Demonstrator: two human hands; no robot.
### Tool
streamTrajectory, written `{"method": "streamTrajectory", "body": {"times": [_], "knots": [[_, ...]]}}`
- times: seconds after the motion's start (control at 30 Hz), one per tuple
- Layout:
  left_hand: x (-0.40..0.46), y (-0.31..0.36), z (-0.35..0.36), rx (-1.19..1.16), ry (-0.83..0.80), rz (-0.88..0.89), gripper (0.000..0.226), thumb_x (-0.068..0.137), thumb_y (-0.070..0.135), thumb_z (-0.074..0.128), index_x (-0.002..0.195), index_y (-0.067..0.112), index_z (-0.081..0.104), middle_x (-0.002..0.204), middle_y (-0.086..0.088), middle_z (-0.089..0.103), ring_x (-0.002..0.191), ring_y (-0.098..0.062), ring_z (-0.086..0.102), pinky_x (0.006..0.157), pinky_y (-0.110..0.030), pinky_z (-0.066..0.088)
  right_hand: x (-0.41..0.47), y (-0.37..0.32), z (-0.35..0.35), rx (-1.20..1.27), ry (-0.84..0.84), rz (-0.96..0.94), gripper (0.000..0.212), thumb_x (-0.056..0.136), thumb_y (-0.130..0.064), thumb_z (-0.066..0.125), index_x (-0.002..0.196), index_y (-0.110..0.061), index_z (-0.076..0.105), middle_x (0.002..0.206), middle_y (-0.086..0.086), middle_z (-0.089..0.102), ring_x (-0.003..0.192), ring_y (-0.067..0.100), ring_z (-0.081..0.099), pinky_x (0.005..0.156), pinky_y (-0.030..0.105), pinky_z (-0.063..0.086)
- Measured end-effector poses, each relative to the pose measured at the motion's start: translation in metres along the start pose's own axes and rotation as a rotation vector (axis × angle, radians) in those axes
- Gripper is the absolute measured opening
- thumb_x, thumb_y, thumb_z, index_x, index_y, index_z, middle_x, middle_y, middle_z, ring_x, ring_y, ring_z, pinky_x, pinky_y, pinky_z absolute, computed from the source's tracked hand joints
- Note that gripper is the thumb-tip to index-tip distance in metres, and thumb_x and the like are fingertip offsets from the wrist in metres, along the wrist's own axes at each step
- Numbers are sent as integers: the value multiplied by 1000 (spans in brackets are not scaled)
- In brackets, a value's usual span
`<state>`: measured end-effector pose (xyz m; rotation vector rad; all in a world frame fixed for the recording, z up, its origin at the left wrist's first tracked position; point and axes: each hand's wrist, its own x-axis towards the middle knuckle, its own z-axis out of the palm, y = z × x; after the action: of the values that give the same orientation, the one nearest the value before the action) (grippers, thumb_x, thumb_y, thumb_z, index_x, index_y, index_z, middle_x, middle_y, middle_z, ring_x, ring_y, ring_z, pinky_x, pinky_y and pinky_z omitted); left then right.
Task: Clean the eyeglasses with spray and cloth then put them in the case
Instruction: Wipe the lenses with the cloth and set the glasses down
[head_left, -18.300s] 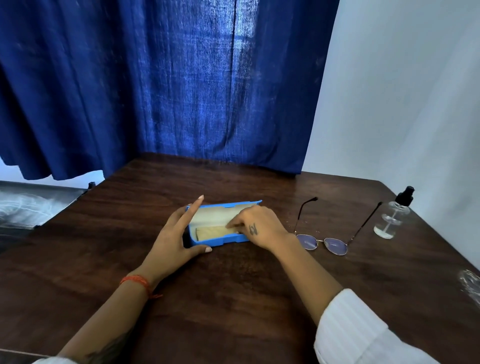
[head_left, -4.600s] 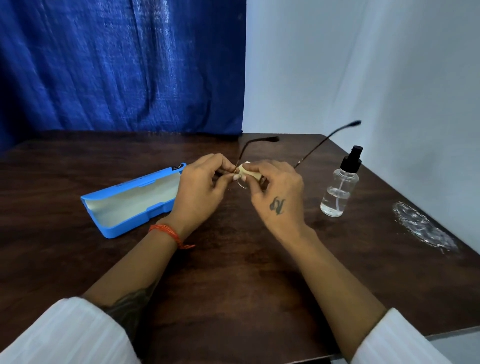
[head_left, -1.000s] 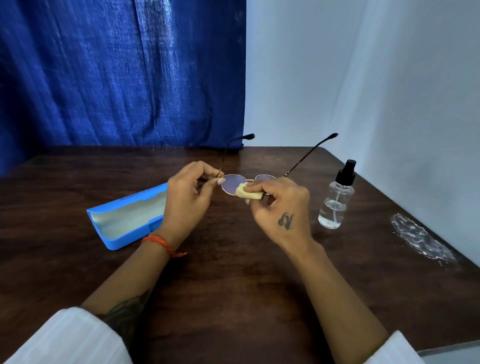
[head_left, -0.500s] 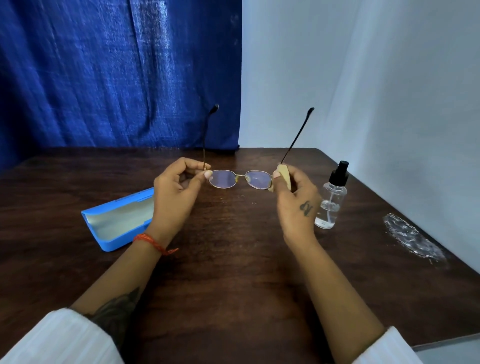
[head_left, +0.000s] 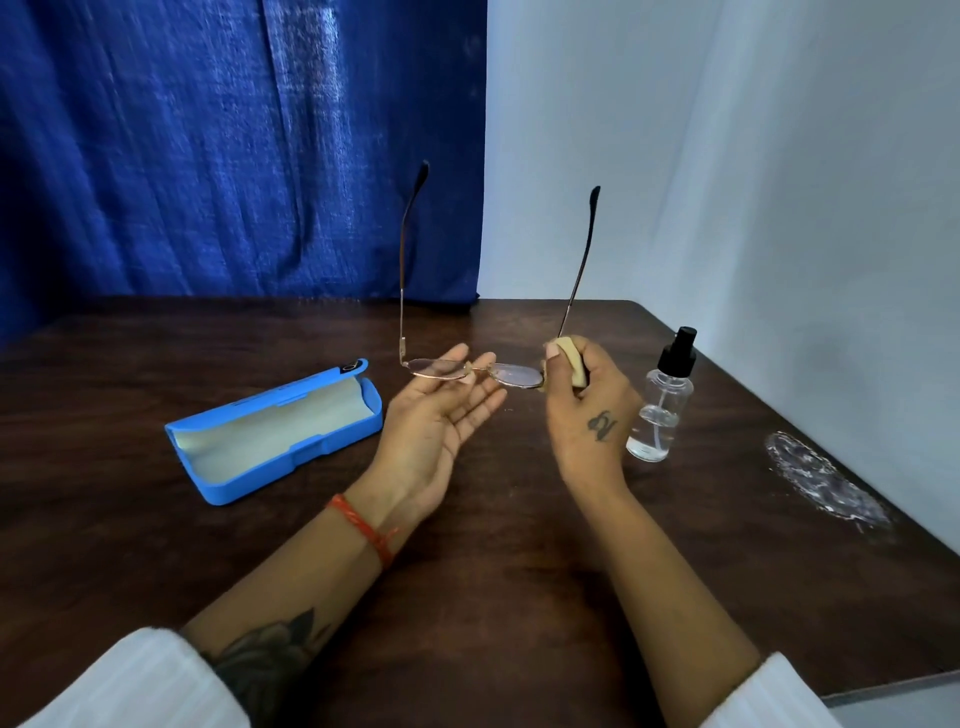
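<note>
No readable writing shows on the blue case (head_left: 275, 428), only a small dark mark at its lid corner; it lies open on the bench (head_left: 493, 597), left of the eyeglasses (head_left: 470, 370); the eyeglasses hang above the bench, lenses flat, temples pointing up; the left hand (head_left: 434, 421) lies palm up, fingers spread beneath the left lens; the right hand (head_left: 584, 410) pinches the yellow cloth (head_left: 571, 361) at the right hinge; the spray bottle (head_left: 660, 402) stands just right of that hand, near the bench's right edge.
</note>
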<state>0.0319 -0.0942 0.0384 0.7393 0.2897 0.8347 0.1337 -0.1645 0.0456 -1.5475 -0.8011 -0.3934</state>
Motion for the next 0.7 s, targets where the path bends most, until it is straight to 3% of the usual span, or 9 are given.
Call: {"method": "streamTrajectory", "body": {"times": [0.2, 0.3, 0.4, 0.47, 0.57, 0.7], "knots": [[2, -4, -4, 18, 64, 14, 28, 74, 2, 62, 101, -6, 59, 109, -15, 67, 91, -19, 70, 73, -27, 58, -2, -2, -2, 1, -62, 7, 10, 86, -9, 60, 87, -11, 69, 70, -4, 61, 62, 8, 52, 58, 8, 37], [5, -5, -7, 38, 91, 54, 23, 76, 2, 62, 99, -2, 63, 99, -15, 70, 85, -17, 71, 72, -24, 58, -3, -3, -1, 50, -82, 71, 9, 85, -12, 62, 90, -14, 69, 76, -2, 66, 71, 13, 60, 66, 27, 50], [8, -6, -10, 38, 92, 94, 17, 78, 2, 62, 95, 0, 65, 88, -11, 73, 84, -18, 71, 70, -23, 57, -5, -9, -3, 100, 114, -1, 18, 79, -11, 68, 95, -9, 61, 84, 3, 64, 78, 19, 61, 70, 36, 52], [9, -8, -10, 44, 89, 124, 17, 76, 2, 63, 93, -1, 65, 84, -9, 73, 83, -17, 71, 70, -23, 56, -6, -10, -4, 70, 184, -193, 16, 76, -7, 70, 87, -4, 59, 82, 8, 62, 75, 20, 59, 68, 26, 49], [8, -9, -10, 74, 63, 158, 15, 77, 4, 63, 91, -1, 65, 89, -11, 71, 83, -16, 70, 71, -23, 56, -13, -9, 0, -66, 47, -398, 10, 73, -4, 72, 82, -3, 68, 82, 9, 64, 75, 12, 56, 71, 6, 38], [7, -8, -11, 131, 58, 214, 7, 83, 4, 60, 85, 6, 65, 75, -2, 72, 77, -11, 69, 71, -22, 56, -19, -7, 4, -149, -143, -414, 23, 73, -4, 68, 95, -6, 73, 90, 10, 68, 80, 19, 63, 72, 23, 51]]}}
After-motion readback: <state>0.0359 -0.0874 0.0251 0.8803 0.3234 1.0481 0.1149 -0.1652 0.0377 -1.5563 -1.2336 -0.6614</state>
